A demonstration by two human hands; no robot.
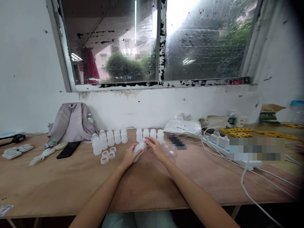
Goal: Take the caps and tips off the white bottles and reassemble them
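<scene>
Tilted over the middle of the table, a frosted white bottle (138,147) is held in my left hand (130,155), whose fingers wrap round its body. My right hand (154,147) is at the bottle's top, its fingers closed on a small clear part (144,144) that is hard to make out. Several bottles with clear tops (110,138) stand in a row to the left. Behind my hands are several bottles without tops (153,134). Several translucent rings (111,155) lie left of my left hand, and clear domed pieces (171,153) lie right of my right hand.
A grey backpack (71,123) and black phone (68,150) are at the left. Behind on the right lies a plastic bag (182,125), with a dark device (177,142) before it. White cables (243,180) and a power strip (253,163) occupy the right side of the wooden table (71,190).
</scene>
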